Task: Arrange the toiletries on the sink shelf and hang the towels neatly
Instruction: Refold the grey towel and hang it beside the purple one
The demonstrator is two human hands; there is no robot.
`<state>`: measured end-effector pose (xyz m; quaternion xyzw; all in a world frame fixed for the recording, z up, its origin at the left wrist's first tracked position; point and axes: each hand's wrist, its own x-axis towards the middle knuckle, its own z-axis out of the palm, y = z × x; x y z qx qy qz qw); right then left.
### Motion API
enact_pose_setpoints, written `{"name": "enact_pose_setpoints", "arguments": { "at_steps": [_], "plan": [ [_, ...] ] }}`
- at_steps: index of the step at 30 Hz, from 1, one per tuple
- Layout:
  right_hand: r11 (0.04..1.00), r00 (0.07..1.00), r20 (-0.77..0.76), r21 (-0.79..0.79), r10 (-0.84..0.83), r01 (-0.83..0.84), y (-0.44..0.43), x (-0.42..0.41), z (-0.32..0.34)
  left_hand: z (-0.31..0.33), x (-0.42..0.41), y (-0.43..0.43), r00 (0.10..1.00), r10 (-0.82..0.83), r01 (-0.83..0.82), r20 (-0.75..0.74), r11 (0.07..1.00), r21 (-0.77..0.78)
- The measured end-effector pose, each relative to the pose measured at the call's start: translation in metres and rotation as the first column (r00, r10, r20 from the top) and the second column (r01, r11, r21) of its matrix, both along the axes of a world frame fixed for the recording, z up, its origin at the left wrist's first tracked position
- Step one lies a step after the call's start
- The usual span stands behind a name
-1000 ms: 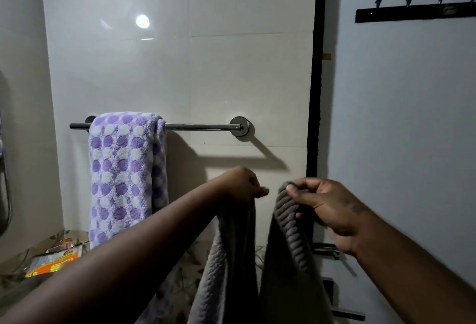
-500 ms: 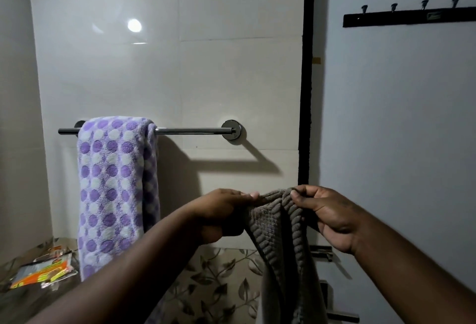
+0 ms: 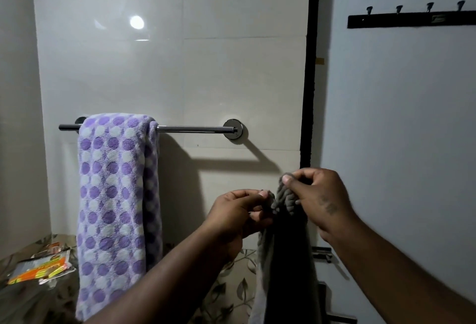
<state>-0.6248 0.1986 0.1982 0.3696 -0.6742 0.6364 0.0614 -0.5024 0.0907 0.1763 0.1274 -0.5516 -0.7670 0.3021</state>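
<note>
between the left hand [image 3: 238, 214] and right hand [image 3: 323, 198], both pinching it, hangs the grey towel [image 3: 286, 254].

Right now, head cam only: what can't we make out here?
All in the head view:
1. Grey towel: lower end cut off by the bottom edge; top hem bunched under the left hand and right hand.
2. Towel bar: left bracket mostly hidden behind the dotted towel.
3. Hook rack: runs off the right edge, so the hook count is unknown.
4. Orange packet: print too small and dim to read.
</note>
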Motion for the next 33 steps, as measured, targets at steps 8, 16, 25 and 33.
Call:
{"name": "enact_pose_setpoints", "arguments": {
  "at_steps": [8,16,25,33],
  "plan": [
    [0.975,0.944,-0.325,0.221,0.056,0.018,0.01,0.023,-0.014,-0.012,-0.005,0.005,0.999,0.04,-0.037,-0.031,0.996,0.077],
    [0.935,0.836,-0.547,0.271,-0.045,0.228,0.006,0.029,-0.035,-0.023,-0.006,0.0,0.999,0.034,-0.034,-0.009,0.999,-0.01],
    [0.968,0.96,-0.256,0.248,0.114,-0.048,0.012,0.013,-0.018,-0.027,-0.002,-0.015,0.968,0.231,-0.243,-0.096,0.782,-0.574],
    [0.863,0.924,0.149,0.329,0.352,-0.382,0.023,0.007,0.023,-0.001,-0.008,-0.028,0.984,-0.172,0.111,-0.053,0.809,-0.577]
  ]
}}
